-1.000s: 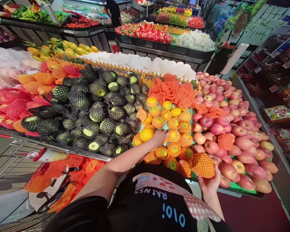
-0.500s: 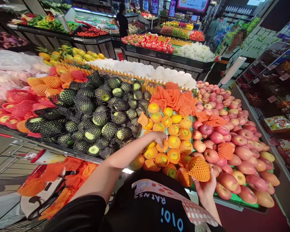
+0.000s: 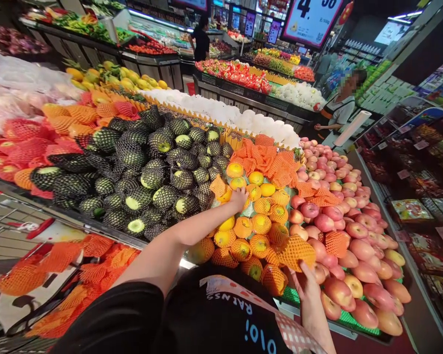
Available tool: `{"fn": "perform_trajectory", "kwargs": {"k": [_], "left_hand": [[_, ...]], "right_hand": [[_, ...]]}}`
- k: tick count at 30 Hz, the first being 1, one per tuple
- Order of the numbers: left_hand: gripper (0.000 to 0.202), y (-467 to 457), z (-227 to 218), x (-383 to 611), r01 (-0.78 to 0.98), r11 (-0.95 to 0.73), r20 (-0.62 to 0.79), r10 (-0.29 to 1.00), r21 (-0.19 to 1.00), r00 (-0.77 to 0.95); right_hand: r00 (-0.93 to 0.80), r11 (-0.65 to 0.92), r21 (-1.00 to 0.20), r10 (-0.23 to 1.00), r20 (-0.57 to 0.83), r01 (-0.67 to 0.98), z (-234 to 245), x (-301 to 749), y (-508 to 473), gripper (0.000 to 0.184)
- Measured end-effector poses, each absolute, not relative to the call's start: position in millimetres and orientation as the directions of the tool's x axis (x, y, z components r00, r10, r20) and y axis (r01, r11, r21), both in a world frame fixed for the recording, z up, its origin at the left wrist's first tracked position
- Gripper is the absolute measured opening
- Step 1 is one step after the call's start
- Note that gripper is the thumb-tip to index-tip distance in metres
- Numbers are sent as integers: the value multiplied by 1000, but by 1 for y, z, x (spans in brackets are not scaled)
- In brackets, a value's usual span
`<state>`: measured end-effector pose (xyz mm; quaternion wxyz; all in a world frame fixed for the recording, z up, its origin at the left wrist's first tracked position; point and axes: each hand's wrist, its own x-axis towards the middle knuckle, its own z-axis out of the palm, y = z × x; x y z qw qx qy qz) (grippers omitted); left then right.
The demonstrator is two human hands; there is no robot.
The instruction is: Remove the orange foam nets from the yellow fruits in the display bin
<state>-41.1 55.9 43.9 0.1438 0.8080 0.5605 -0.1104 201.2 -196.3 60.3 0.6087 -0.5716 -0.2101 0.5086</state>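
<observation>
My left hand (image 3: 238, 198) reaches over the pile of yellow-orange fruits (image 3: 260, 223), many in orange foam nets, and its fingers curl round one fruit (image 3: 242, 200) near the middle of the pile. My right hand (image 3: 305, 283) holds up an empty orange foam net (image 3: 296, 251) at the front of the display, beside the red apples (image 3: 349, 223). A heap of loose orange nets (image 3: 268, 156) lies behind the orange fruits.
Dark green fruits in black nets (image 3: 147, 172) fill the left of the stand. A cart with orange nets (image 3: 59, 268) stands low on the left. A person (image 3: 337, 108) stands behind the apples; another (image 3: 201, 42) is far back. More produce stands lie beyond.
My left hand has moved farther up the pile, from the front fruits to one near the middle. My right hand with the net has shifted slightly left and lower. The view has tilted upward.
</observation>
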Motion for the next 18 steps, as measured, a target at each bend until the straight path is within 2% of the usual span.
{"fn": "perform_trajectory", "kwargs": {"k": [1, 3, 6, 8, 10, 13, 16, 18], "left_hand": [[97, 56, 43, -42, 936, -335, -339, 872, 110, 352], [97, 56, 43, -49, 930, -348, -336, 867, 121, 368], [100, 56, 49, -64, 926, -351, -312, 872, 141, 378], [103, 56, 54, -76, 926, -336, -278, 885, 174, 373], [105, 54, 57, -88, 920, -315, -234, 900, 233, 367], [104, 52, 55, -101, 899, -296, -167, 917, 322, 362], [99, 52, 49, -110, 868, -316, -116, 915, 384, 385], [96, 54, 45, -116, 842, -343, -92, 906, 416, 414]], "right_hand": [[363, -209, -924, 874, -323, -319, 64, 195, -184, 56], [277, -182, -967, 934, -227, -178, 69, 178, -151, 67], [217, -30, -992, 976, -4, 119, 70, 152, -94, 78], [148, 101, -927, 975, 164, 362, 67, 138, -60, 78], [24, 202, -824, 967, 253, 529, 65, 126, -32, 77], [-145, 254, -682, 966, 214, 685, 63, 113, -3, 75], [-261, 256, -436, 964, 49, 863, 62, 105, 12, 74], [-311, 284, -290, 949, -50, 914, 61, 100, 16, 74]]}}
